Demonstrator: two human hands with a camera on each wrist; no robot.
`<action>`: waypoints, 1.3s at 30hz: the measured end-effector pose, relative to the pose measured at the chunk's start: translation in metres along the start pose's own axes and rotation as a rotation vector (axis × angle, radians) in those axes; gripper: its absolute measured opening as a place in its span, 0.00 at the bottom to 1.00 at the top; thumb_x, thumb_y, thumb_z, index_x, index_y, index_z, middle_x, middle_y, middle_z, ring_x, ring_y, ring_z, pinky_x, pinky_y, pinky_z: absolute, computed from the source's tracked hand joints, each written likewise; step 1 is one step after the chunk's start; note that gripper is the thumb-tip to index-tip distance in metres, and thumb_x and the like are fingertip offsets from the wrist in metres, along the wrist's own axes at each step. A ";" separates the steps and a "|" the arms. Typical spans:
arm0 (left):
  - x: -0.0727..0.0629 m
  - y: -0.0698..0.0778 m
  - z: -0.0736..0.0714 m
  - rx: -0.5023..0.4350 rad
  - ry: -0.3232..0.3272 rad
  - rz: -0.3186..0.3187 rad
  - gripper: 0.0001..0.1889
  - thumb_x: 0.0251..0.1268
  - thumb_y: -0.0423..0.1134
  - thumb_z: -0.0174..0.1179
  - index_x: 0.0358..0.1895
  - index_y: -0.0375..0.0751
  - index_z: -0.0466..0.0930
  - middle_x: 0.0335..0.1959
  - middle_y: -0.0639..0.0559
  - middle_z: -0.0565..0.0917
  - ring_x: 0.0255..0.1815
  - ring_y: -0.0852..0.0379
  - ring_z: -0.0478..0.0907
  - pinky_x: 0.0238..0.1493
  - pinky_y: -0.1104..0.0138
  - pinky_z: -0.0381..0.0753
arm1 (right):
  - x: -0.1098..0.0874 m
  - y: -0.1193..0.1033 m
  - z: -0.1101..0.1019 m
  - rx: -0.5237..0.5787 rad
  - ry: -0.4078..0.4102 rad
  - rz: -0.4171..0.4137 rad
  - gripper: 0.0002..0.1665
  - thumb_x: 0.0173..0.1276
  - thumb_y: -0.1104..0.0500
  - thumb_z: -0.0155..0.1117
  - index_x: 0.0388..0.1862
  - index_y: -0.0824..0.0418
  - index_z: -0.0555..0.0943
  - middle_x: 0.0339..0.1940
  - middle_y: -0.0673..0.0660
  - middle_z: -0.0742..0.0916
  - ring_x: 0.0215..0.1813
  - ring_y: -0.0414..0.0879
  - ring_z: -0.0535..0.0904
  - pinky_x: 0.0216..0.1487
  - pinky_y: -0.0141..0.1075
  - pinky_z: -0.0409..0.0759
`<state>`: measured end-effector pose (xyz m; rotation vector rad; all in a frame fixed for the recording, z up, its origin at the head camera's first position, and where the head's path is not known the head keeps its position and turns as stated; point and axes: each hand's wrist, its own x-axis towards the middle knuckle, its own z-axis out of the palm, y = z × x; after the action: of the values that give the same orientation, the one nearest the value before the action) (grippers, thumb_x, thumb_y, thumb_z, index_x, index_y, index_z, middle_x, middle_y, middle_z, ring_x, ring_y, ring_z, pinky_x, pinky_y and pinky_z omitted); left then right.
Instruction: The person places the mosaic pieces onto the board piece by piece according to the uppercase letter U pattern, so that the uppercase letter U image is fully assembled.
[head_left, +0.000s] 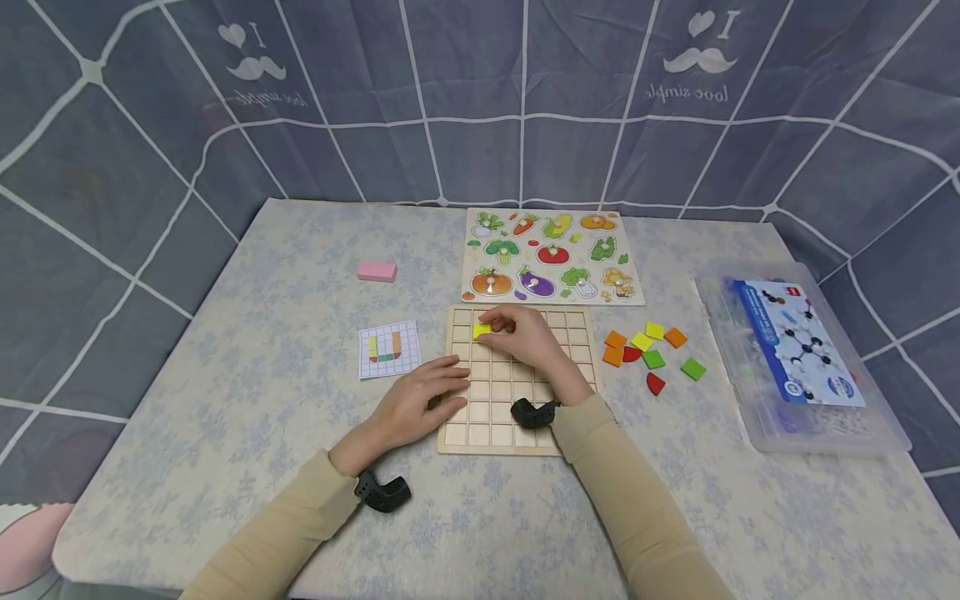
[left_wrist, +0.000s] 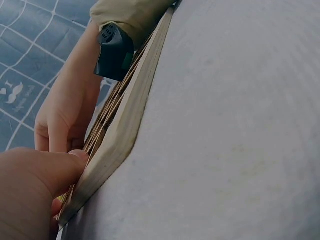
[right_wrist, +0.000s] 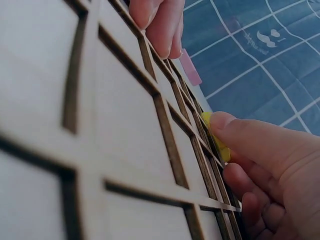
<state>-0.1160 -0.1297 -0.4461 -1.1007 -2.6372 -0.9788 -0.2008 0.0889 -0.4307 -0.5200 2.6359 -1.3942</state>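
A wooden grid board (head_left: 480, 412) lies flat in the middle of the table. Over its upper left cells, my right hand (head_left: 523, 340) pinches a yellow square tile (right_wrist: 215, 136) between thumb and fingers, the tile at the grid's surface. My left hand (head_left: 414, 404) rests on the board's left edge, fingers fairly straight and thumb touching the rim. Left of the board is a pattern card (head_left: 388, 349) printed with a U-shaped figure in coloured cells. To the right lie loose tiles: several orange, yellow and green squares, such as a green tile (head_left: 693, 369), and red rounded pieces like this one (head_left: 656, 383).
A vegetable puzzle board (head_left: 585, 237) lies right behind the grid board. A pink block (head_left: 377, 272) sits at the back left. On the right stands a clear plastic box (head_left: 757, 408) with a blue and white label. Grey-blue checked cloth (head_left: 480, 83) hangs behind the table.
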 end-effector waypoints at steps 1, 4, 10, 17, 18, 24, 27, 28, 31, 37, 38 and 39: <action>0.000 0.000 0.000 0.001 0.002 0.003 0.16 0.65 0.42 0.59 0.51 0.36 0.82 0.56 0.46 0.79 0.65 0.48 0.67 0.70 0.63 0.65 | 0.000 0.000 0.000 -0.004 0.001 0.000 0.17 0.59 0.54 0.70 0.46 0.57 0.84 0.36 0.52 0.83 0.36 0.44 0.76 0.36 0.35 0.79; 0.000 0.000 0.000 0.001 0.006 0.007 0.16 0.65 0.41 0.59 0.51 0.36 0.82 0.55 0.46 0.79 0.65 0.48 0.68 0.70 0.63 0.65 | 0.000 0.001 0.000 -0.005 0.000 0.004 0.17 0.59 0.54 0.70 0.47 0.57 0.84 0.38 0.52 0.83 0.38 0.44 0.77 0.37 0.35 0.79; 0.001 0.000 0.000 -0.001 0.006 0.004 0.16 0.65 0.41 0.59 0.51 0.36 0.82 0.55 0.46 0.79 0.65 0.48 0.67 0.69 0.63 0.65 | 0.000 0.001 0.000 -0.004 0.007 0.013 0.17 0.60 0.55 0.70 0.48 0.58 0.84 0.40 0.52 0.85 0.40 0.44 0.78 0.40 0.36 0.80; 0.000 0.001 0.000 0.000 0.007 0.000 0.16 0.65 0.41 0.59 0.50 0.36 0.83 0.56 0.47 0.79 0.65 0.48 0.67 0.69 0.62 0.66 | 0.000 0.000 -0.002 -0.003 0.006 0.022 0.17 0.62 0.55 0.68 0.49 0.58 0.83 0.40 0.53 0.85 0.40 0.44 0.79 0.41 0.36 0.81; 0.000 0.001 0.000 -0.001 0.008 0.000 0.15 0.65 0.41 0.59 0.50 0.36 0.83 0.55 0.47 0.79 0.65 0.48 0.67 0.69 0.62 0.66 | 0.000 -0.001 -0.002 0.001 0.004 0.021 0.17 0.62 0.55 0.67 0.49 0.59 0.83 0.40 0.53 0.85 0.40 0.44 0.79 0.41 0.36 0.81; 0.000 0.001 0.000 -0.007 0.006 -0.001 0.15 0.65 0.41 0.59 0.50 0.36 0.83 0.55 0.46 0.79 0.65 0.48 0.67 0.69 0.61 0.67 | -0.003 -0.004 -0.009 0.006 -0.016 0.034 0.17 0.65 0.53 0.64 0.51 0.58 0.82 0.41 0.53 0.85 0.43 0.45 0.80 0.44 0.37 0.82; 0.000 0.001 0.000 -0.014 0.005 -0.002 0.16 0.65 0.41 0.59 0.51 0.36 0.82 0.56 0.46 0.79 0.65 0.47 0.67 0.69 0.62 0.66 | -0.005 -0.007 -0.017 0.017 -0.020 0.042 0.18 0.66 0.53 0.64 0.52 0.59 0.82 0.43 0.53 0.85 0.44 0.46 0.80 0.46 0.39 0.82; 0.000 0.001 0.000 -0.016 0.006 -0.002 0.16 0.65 0.41 0.59 0.51 0.36 0.82 0.56 0.46 0.79 0.65 0.47 0.67 0.69 0.62 0.66 | -0.005 -0.008 -0.020 0.018 -0.016 0.046 0.19 0.65 0.52 0.64 0.52 0.59 0.82 0.43 0.53 0.85 0.44 0.46 0.80 0.46 0.39 0.82; 0.000 0.001 0.000 -0.020 0.007 -0.002 0.16 0.65 0.41 0.60 0.51 0.36 0.82 0.56 0.46 0.79 0.65 0.48 0.67 0.69 0.63 0.66 | -0.007 -0.009 -0.031 0.037 -0.002 0.049 0.19 0.65 0.53 0.65 0.52 0.60 0.81 0.43 0.54 0.85 0.45 0.47 0.80 0.47 0.39 0.82; -0.001 0.000 0.001 -0.024 0.007 0.000 0.15 0.65 0.40 0.60 0.51 0.36 0.82 0.56 0.47 0.79 0.65 0.48 0.67 0.69 0.63 0.65 | -0.014 -0.010 -0.057 0.056 0.060 0.014 0.21 0.65 0.56 0.65 0.53 0.64 0.80 0.47 0.58 0.84 0.47 0.50 0.80 0.49 0.41 0.81; -0.001 0.000 0.001 -0.025 0.008 0.002 0.16 0.65 0.40 0.60 0.51 0.36 0.82 0.56 0.46 0.79 0.65 0.47 0.67 0.70 0.63 0.65 | -0.016 -0.009 -0.063 0.060 0.074 0.009 0.21 0.65 0.56 0.65 0.53 0.65 0.80 0.48 0.59 0.84 0.47 0.50 0.80 0.50 0.41 0.81; -0.001 0.000 0.001 -0.025 0.008 0.003 0.16 0.65 0.40 0.60 0.51 0.36 0.82 0.56 0.46 0.79 0.65 0.47 0.67 0.70 0.64 0.65 | -0.018 -0.009 -0.068 0.065 0.087 0.004 0.21 0.65 0.56 0.65 0.53 0.65 0.80 0.49 0.59 0.84 0.48 0.50 0.79 0.50 0.42 0.81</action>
<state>-0.1151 -0.1301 -0.4473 -1.1034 -2.6227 -1.0159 -0.1992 0.1434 -0.3858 -0.4558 2.6455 -1.5294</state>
